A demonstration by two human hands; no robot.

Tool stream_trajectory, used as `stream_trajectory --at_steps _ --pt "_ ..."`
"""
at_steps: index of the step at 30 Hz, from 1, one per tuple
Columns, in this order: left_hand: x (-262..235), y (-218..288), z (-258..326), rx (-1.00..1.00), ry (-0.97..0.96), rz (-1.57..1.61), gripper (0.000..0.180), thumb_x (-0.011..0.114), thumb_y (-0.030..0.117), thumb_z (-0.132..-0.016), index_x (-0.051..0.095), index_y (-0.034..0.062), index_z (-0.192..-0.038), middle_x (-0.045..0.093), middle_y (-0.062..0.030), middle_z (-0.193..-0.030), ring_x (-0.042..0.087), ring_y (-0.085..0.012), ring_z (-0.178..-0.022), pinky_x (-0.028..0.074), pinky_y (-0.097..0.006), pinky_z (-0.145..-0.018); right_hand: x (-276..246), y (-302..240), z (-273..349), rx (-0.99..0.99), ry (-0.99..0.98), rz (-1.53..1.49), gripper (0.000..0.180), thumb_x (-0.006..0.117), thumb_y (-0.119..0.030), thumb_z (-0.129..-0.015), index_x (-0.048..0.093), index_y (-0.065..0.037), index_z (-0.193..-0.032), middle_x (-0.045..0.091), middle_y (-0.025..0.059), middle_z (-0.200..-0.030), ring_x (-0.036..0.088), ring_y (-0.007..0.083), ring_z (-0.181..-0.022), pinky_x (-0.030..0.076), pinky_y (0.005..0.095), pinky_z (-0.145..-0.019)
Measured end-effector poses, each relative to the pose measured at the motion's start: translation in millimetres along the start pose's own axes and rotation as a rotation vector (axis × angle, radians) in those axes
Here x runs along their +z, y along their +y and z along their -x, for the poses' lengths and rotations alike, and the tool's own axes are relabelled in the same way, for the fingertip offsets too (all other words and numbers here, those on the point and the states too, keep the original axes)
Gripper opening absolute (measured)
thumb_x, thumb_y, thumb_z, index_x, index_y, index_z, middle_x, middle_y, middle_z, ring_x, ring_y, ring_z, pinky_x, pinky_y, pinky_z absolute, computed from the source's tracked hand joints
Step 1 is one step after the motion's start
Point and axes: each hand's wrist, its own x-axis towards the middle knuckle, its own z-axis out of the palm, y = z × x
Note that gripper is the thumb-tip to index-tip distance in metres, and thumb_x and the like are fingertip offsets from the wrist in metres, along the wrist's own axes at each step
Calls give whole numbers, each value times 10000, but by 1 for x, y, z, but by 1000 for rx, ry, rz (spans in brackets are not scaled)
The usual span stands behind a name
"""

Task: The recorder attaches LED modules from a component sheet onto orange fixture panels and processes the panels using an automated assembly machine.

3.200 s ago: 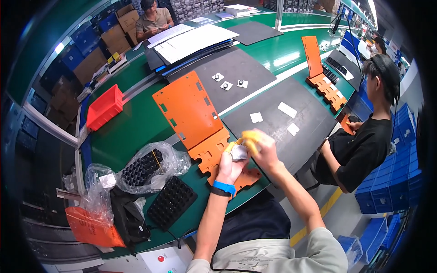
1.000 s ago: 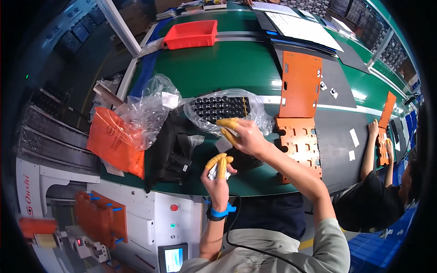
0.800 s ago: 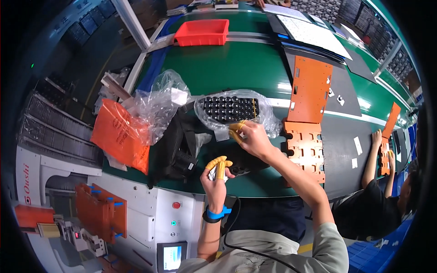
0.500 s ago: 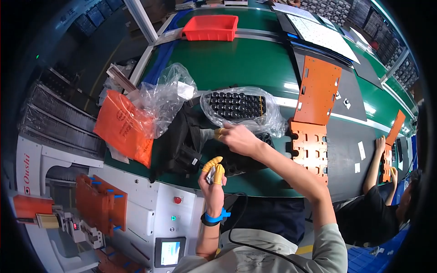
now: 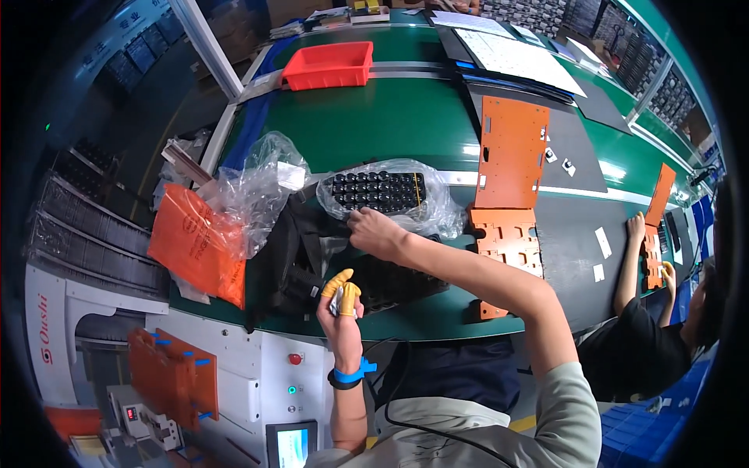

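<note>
Silvery piece (image 5: 336, 302), mostly hidden, held in left hand (image 5: 341, 324); right hand (image 5: 378, 234) turned away, cannot tell grip.

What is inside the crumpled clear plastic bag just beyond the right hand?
Inside the crumpled clear plastic bag lies a black rectangular tray with rows of round shapes, a thin yellow band near its right end. What lies beneath the tray is covered.

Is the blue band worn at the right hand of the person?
No: the blue band is at the wrist of the left hand, and the right hand has a bare wrist.
</note>
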Motion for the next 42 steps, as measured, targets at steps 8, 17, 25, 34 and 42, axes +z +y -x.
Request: stream_trajectory --at_steps 8,17,25,34,42 --pt "-3 5 -22 56 -55 -19 310 654 118 -960 643 42 -1261 621 -15 -910 439 -44 -663 357 -194 -568 -37 8 29 17 283 -64 153 646 -142 -788 671 -49 -907 629 43 -969 589 223 -981 493 331 -821" --pt "-8 -3 -33 -229 -417 242 435 587 436 -998 598 18 -1120 560 -23 -852 473 -100 -656 347 -253 -560 -89 3 73 59 399 -1309 128 670 -16 -888 664 14 -1012 675 135 -955 663 259 -856 535 380 -721" --pt "-25 -26 -38 -364 -528 409 502 679 418 -923 594 14 -1209 589 -34 -921 480 -110 -697 347 -263 -596 -62 9 68 227 434 -1517 143 692 -98 -937 703 14 -1025 690 74 -987 666 161 -902 540 313 -823" --pt "-21 -27 -23 -267 -425 360 485 736 196 -901 583 46 -1336 639 -60 -1238 549 -89 -876 394 -243 -640 -8 63 50 693 368 -452 301 775 -301 -765 721 -29 -881 684 143 -914 648 322 -990 538 426 -848" --pt "-4 -23 -17 -229 -412 249 529 764 169 -882 572 55 -1361 633 -49 -1276 544 -79 -919 388 -244 -649 -17 70 43 702 250 -388 269 733 -215 -665 702 19 -794 697 178 -894 680 342 -913 575 446 -765"
